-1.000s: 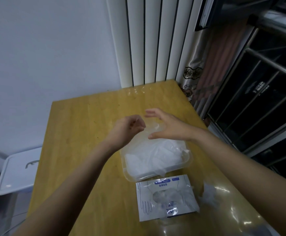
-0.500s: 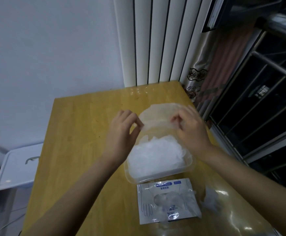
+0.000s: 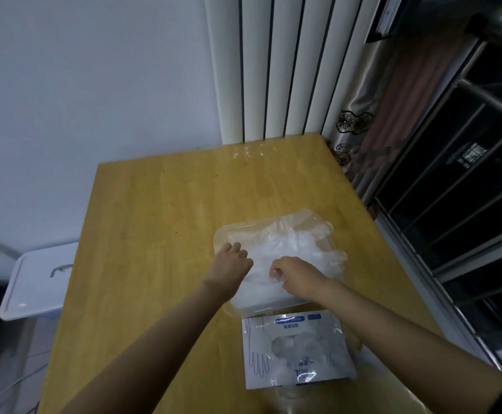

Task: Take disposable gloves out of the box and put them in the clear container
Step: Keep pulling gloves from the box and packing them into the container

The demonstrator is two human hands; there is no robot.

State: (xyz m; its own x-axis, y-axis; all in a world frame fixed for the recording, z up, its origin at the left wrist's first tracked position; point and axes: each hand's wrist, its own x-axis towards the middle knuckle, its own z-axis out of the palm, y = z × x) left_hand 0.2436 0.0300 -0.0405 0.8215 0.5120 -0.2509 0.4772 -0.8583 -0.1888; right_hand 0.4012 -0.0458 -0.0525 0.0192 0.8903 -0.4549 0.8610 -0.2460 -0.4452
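Gloves: crumpled translucent white plastic film, heaped in the clear rectangular plastic container on the yellow wooden table.
Left hand: bent into the heap at 9 o'clock; a grip cannot be told.
Right hand: clenched on glove film at 6 o'clock.
Box: white-and-blue cardboard, laid flat at 6 o'clock of the container, nearer the right hand.

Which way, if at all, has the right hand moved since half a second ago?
Yes. The right hand came back toward the person, from the far rim of the clear container to its near half, fingers curled into the gloves.
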